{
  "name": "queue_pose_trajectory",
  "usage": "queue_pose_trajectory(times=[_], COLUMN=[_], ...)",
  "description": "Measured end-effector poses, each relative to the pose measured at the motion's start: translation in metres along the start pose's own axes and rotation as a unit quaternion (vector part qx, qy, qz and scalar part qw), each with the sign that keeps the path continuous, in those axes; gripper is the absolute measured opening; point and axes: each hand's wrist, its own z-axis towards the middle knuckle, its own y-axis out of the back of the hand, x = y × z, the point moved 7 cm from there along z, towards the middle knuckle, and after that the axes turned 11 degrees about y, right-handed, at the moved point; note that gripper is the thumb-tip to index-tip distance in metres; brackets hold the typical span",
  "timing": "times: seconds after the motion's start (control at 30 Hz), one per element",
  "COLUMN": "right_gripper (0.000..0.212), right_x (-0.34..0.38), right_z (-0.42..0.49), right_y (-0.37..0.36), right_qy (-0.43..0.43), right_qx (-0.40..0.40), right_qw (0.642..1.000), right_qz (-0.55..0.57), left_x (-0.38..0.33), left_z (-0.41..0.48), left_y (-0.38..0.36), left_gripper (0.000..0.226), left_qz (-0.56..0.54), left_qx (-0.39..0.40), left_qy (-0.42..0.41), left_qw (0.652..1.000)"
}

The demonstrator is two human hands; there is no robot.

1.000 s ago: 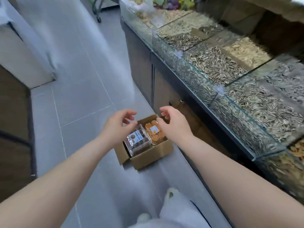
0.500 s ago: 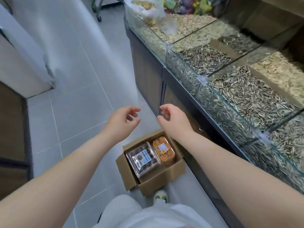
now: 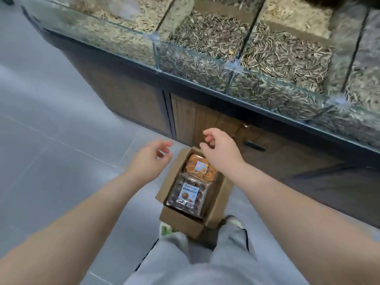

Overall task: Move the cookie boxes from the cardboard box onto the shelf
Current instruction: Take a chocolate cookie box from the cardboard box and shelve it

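Here we are beside the seed counter, and both hands are out over the cardboard box (image 3: 181,220) on the grey tiled floor (image 3: 61,140). The left hand (image 3: 150,159) hangs above the box's left side, fingers loosely curled, thumb apart from them, nothing in it. The right hand (image 3: 221,153) hovers above the far end of the box, fingers also curled loosely and empty; from where I stand it is clear of the packs, not touching them.

Down in the box, two clear cookie boxes lie flat, end to end. The orange cookie box (image 3: 200,167) is at the far end, partly under that right wrist. The dark cookie box (image 3: 188,194) is at the near end, label up, close to the person's grey trousers (image 3: 226,254) and shoes (image 3: 166,229).

So where does the job stand? By my reckoning, right at the start: both packs are in the box, neither is gripped, none has gone up anywhere. Behind it runs a wooden cabinet (image 3: 205,120) topped with glass bins (image 3: 205,64) of sunflower seeds. I can't pick out the shelf meant for the cookies from here. Everything is left to do: take hold, lift, carry, set down, twice over.
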Motion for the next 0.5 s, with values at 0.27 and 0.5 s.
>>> queue_pose_trajectory(times=[0.27,0.5], right_gripper=[0.031,0.031], right_x=[-0.072,-0.204], right_z=[-0.048,-0.073], right_y=[-0.067,-0.180], right_qy=[-0.137,-0.183], right_qx=[-0.060,-0.049], right_qw=[0.988,0.980], right_qz=[0.045,0.063], left_x=[0.057,0.162], left_z=[0.019,0.069], left_y=[-0.059,-0.159], left_gripper=[0.025,0.025], left_qz=[0.039,0.071], left_qx=[0.075,0.086], left_qy=[0.001,0.023], left_qw=[0.996,0.993])
